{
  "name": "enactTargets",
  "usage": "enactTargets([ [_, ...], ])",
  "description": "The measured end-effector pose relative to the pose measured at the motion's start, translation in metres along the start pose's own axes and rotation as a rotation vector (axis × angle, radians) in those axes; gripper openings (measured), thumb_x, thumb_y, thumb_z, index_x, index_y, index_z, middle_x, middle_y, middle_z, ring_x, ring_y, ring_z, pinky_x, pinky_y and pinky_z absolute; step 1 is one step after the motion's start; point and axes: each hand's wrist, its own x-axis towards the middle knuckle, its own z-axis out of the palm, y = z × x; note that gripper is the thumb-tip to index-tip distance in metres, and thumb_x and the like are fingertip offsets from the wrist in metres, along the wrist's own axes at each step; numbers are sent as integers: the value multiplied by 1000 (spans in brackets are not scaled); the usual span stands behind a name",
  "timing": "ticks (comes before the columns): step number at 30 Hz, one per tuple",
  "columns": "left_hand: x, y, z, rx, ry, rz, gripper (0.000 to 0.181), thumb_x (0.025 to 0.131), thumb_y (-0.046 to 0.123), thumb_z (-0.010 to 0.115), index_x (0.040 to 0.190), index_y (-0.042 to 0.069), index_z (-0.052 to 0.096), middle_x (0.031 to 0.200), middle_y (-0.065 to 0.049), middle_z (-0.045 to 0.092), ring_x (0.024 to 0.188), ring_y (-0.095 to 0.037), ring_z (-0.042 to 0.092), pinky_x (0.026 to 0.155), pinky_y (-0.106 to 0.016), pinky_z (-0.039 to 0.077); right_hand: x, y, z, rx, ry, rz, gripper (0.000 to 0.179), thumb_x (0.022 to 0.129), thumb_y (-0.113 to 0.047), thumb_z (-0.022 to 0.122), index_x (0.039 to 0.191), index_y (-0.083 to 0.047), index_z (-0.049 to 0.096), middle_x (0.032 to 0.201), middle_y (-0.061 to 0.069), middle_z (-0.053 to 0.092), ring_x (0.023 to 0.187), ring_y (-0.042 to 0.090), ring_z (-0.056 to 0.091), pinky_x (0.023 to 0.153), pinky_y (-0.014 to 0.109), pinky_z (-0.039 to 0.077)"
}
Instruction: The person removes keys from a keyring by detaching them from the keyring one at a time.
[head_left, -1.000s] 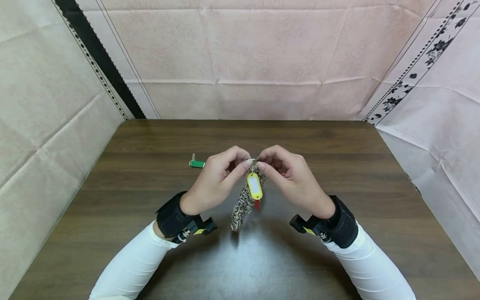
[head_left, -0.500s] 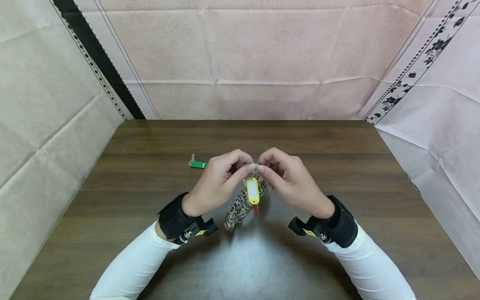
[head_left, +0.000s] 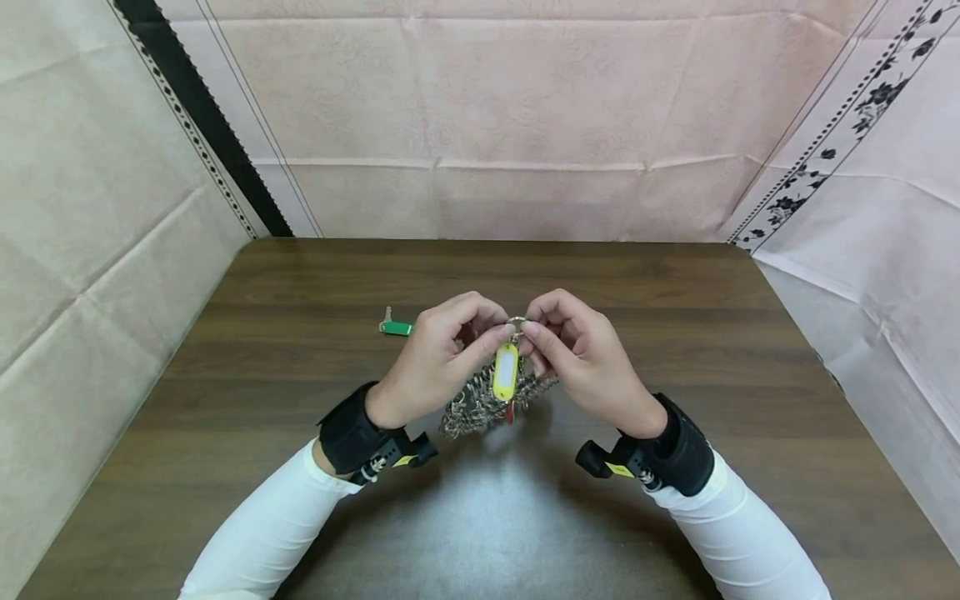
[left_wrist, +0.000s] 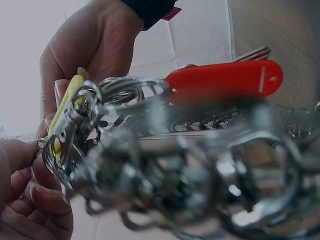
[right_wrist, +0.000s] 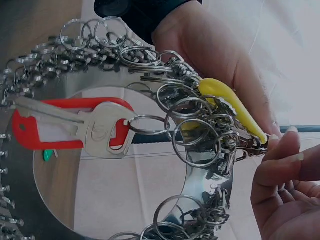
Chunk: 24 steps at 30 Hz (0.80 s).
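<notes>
At the middle of the head view, the left hand [head_left: 445,354] and right hand [head_left: 588,358] pinch a thin, shiny metal ring [head_left: 517,319], thumbs and fingers clamped on it from either side. Below hangs a yellow plastic tag [head_left: 506,372], an elongated oval with a white label, before a jagged cluster of silvery links [head_left: 468,408]. In the right wrist view, a flat silver key [right_wrist: 102,130] overlaps a red plastic tag [right_wrist: 27,135] at left. A green tag [head_left: 396,328] lies left of centre on the wood-grained surface [head_left: 480,525].
</notes>
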Motion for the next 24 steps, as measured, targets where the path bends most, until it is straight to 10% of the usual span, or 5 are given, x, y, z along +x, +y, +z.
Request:
enactTargets([
  [24, -1, 3, -7, 449, 10, 325, 11, 90, 8, 63, 98, 1, 62, 91, -7, 62, 84, -13, 56, 79, -20, 50, 0, 2, 3, -200, -80, -60, 3, 95, -7, 55, 98, -5, 54, 74, 5, 57, 56, 10, 50, 47, 25, 43],
])
